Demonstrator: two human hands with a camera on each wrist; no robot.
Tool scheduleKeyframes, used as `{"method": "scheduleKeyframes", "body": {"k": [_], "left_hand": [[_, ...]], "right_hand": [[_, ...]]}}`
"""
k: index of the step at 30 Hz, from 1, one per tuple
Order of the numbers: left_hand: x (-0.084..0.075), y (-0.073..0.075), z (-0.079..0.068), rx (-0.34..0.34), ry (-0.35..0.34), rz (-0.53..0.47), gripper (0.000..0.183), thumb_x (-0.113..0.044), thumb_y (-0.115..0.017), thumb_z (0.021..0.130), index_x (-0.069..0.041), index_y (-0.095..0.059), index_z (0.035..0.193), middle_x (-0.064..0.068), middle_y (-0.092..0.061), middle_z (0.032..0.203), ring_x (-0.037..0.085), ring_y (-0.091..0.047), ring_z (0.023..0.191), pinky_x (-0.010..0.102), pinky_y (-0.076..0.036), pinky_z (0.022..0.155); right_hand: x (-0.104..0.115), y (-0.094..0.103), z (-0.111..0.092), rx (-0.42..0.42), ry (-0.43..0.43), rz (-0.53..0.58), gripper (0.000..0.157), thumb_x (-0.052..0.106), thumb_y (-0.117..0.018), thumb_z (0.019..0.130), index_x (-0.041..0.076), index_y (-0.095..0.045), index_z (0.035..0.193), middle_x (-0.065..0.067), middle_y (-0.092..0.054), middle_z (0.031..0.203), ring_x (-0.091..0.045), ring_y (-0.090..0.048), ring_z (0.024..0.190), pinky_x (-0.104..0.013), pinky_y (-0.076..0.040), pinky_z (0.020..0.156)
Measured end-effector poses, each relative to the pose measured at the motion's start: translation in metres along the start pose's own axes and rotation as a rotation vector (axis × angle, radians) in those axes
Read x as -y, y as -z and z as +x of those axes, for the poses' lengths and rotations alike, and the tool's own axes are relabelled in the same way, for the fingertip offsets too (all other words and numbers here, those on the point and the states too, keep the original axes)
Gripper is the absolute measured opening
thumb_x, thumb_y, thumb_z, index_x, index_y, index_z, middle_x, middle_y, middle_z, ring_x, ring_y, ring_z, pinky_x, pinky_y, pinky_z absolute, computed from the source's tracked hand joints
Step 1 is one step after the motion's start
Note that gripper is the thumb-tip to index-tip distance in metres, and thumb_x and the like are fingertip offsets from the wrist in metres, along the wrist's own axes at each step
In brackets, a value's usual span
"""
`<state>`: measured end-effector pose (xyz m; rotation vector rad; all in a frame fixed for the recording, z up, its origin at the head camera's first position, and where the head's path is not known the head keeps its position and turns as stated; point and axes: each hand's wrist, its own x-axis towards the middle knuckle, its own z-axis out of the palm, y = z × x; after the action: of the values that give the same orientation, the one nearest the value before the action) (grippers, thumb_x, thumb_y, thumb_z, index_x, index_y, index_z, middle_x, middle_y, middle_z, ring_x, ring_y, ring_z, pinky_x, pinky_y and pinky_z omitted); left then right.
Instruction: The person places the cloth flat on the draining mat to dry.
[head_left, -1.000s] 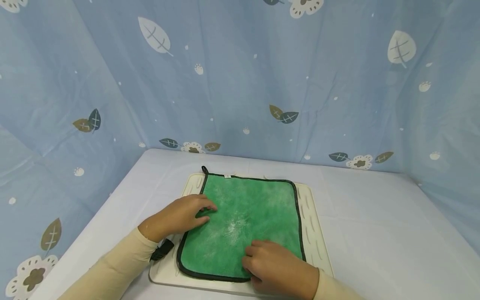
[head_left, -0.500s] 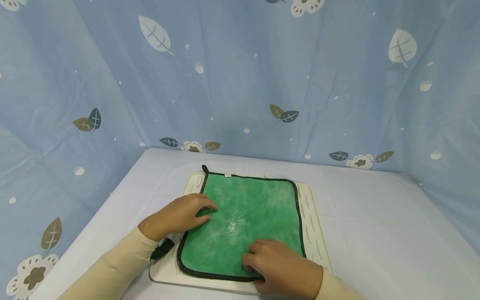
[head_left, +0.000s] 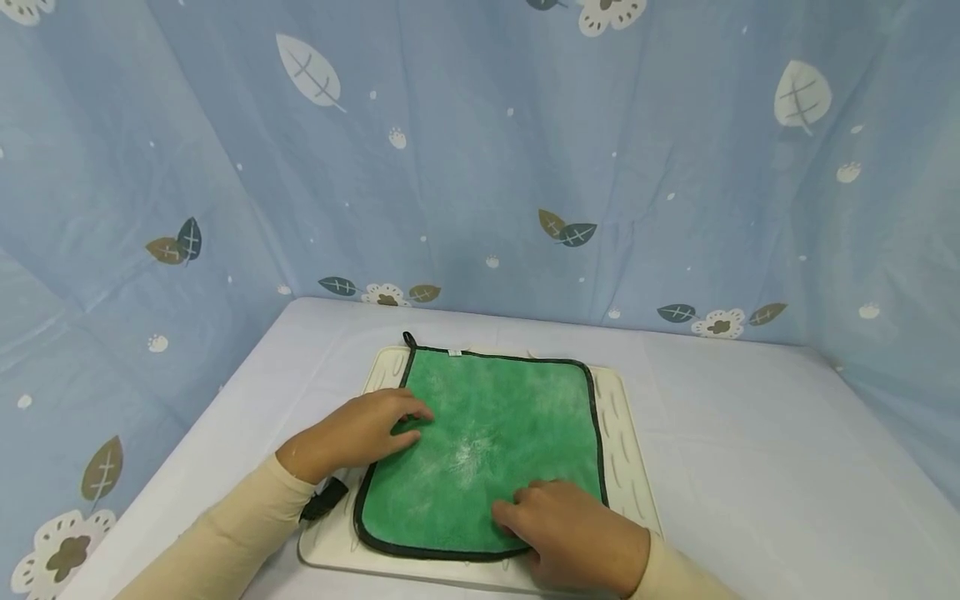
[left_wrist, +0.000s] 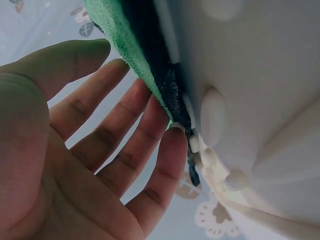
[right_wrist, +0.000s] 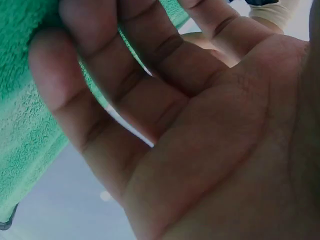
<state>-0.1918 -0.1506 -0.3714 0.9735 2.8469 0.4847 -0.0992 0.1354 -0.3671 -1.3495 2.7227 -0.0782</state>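
Note:
A green towel (head_left: pixel 480 450) with a dark border and a hanging loop at its far left corner lies flat on a cream ridged mat (head_left: pixel 626 450). On the towel's left side rests my left hand (head_left: pixel 363 429), its fingertips touching the cloth. The left wrist view shows those fingers (left_wrist: pixel 135 115) spread and gently bent, with nothing held. My right hand (head_left: pixel 566 533) is over the towel's near right corner and hides it. In the right wrist view, the right fingers (right_wrist: pixel 105 65) touch the green pile with their tips and grip nothing.
A white cloth (head_left: pixel 757 467) covers the table around the mat. Blue curtains (head_left: pixel 480 167) with leaf and flower prints stand behind and at both sides. A black strap piece (head_left: pixel 324 500) sits by the left wrist.
My right hand has slid a little to the right along the towel's near edge. The left hand, the towel and the mat have stayed in place.

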Motion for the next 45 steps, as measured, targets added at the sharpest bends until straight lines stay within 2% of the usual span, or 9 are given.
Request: {"method": "scheduleKeyframes", "body": {"k": [10, 15, 20, 26, 30, 35, 40, 45], "left_hand": [[0.0, 0.001, 0.0, 0.007, 0.002, 0.0, 0.026, -0.019, -0.07, 0.094, -0.016, -0.071, 0.12, 0.0, -0.067, 0.115, 0.013, -0.064, 0.096, 0.036, -0.053, 0.08], [-0.012, 0.005, -0.005, 0.017, -0.041, 0.003, 0.021, -0.024, -0.074, 0.091, -0.019, -0.073, 0.112, -0.005, -0.066, 0.11, 0.013, -0.065, 0.099, 0.036, -0.055, 0.084], [-0.037, 0.01, -0.013, 0.105, -0.114, -0.068, 0.012, -0.03, -0.077, 0.088, -0.026, -0.072, 0.098, -0.014, -0.063, 0.099, 0.005, -0.061, 0.091, 0.029, -0.053, 0.08], [-0.059, 0.008, -0.021, 0.227, -0.158, -0.099, 0.019, -0.035, -0.084, 0.08, -0.029, -0.068, 0.088, -0.02, -0.059, 0.084, -0.003, -0.053, 0.078, 0.02, -0.049, 0.072], [-0.066, 0.003, -0.025, 0.252, -0.164, -0.059, 0.027, -0.039, -0.087, 0.073, -0.029, -0.065, 0.084, -0.019, -0.054, 0.08, -0.003, -0.048, 0.073, 0.018, -0.045, 0.068], [-0.07, -0.002, -0.028, 0.294, -0.138, 0.024, 0.038, -0.044, -0.09, 0.068, -0.032, -0.059, 0.085, -0.017, -0.047, 0.083, 0.0, -0.044, 0.076, 0.022, -0.041, 0.065], [-0.071, -0.004, -0.028, 0.288, -0.133, 0.056, 0.035, -0.035, -0.088, 0.07, -0.032, -0.055, 0.082, -0.017, -0.045, 0.081, 0.002, -0.043, 0.076, 0.024, -0.037, 0.063], [-0.071, -0.002, -0.027, 0.274, -0.141, 0.038, 0.027, -0.024, -0.082, 0.073, -0.029, -0.055, 0.076, -0.017, -0.045, 0.075, 0.002, -0.041, 0.068, 0.022, -0.037, 0.058]], "right_hand": [[0.0, 0.001, 0.001, 0.023, 0.015, 0.023, 0.033, 0.0, -0.07, 0.068, 0.024, -0.049, 0.077, 0.014, -0.035, 0.062, 0.0, -0.034, 0.055, -0.02, -0.031, 0.054], [0.0, 0.0, 0.001, -0.004, 0.027, 0.036, 0.032, 0.006, -0.074, 0.067, 0.024, -0.049, 0.076, 0.016, -0.035, 0.063, 0.001, -0.032, 0.055, -0.019, -0.028, 0.052], [-0.001, 0.0, 0.002, -0.006, 0.021, 0.064, 0.031, 0.006, -0.072, 0.068, 0.025, -0.049, 0.075, 0.016, -0.036, 0.064, 0.001, -0.032, 0.056, -0.019, -0.029, 0.053], [-0.004, 0.0, 0.004, 0.005, 0.005, 0.121, 0.026, 0.008, -0.068, 0.071, 0.024, -0.047, 0.073, 0.016, -0.035, 0.065, -0.001, -0.032, 0.057, -0.019, -0.029, 0.053], [-0.007, 0.002, 0.005, 0.031, -0.025, 0.189, 0.028, 0.009, -0.068, 0.077, 0.022, -0.044, 0.073, 0.014, -0.029, 0.067, -0.002, -0.027, 0.059, -0.02, -0.027, 0.054], [-0.011, 0.003, 0.006, 0.044, -0.052, 0.229, 0.028, 0.011, -0.066, 0.084, 0.022, -0.042, 0.075, 0.013, -0.026, 0.067, -0.004, -0.024, 0.06, -0.021, -0.026, 0.056], [-0.012, 0.003, 0.006, 0.035, -0.052, 0.231, 0.026, 0.012, -0.065, 0.086, 0.023, -0.043, 0.076, 0.014, -0.029, 0.067, -0.003, -0.026, 0.059, -0.02, -0.027, 0.056], [-0.011, 0.003, 0.006, 0.049, -0.062, 0.229, 0.024, 0.013, -0.065, 0.087, 0.023, -0.045, 0.078, 0.013, -0.031, 0.067, -0.004, -0.028, 0.06, -0.022, -0.029, 0.056]]}}
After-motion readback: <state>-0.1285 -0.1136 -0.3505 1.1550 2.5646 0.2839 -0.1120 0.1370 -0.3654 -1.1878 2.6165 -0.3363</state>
